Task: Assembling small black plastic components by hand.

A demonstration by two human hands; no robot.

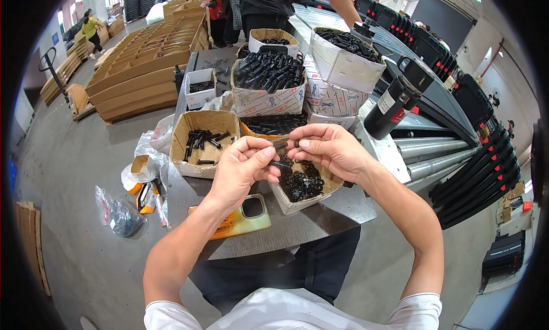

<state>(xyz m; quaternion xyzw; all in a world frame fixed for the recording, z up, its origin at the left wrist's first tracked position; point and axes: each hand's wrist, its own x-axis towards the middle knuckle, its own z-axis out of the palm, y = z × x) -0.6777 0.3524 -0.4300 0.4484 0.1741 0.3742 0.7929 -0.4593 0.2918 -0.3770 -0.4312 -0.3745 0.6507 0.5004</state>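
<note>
My left hand (240,170) and my right hand (326,148) meet above a small cardboard box (289,204) filled with black ring-shaped parts (303,184). Between the fingertips of both hands is a small dark bolt-like part (281,147); the left pinches one end, the right holds the other end near a small black ring. A second dark piece (281,166) sticks out under my left fingers. To the left, an open box (194,170) holds several black bolts (203,140).
Boxes of black parts (269,72) are stacked behind on the grey table (320,215). A phone in an orange case (243,218) lies near the front edge. A black cylinder (397,98) stands right. Plastic bags (120,215) lie on the floor. Another person (274,4) stands opposite.
</note>
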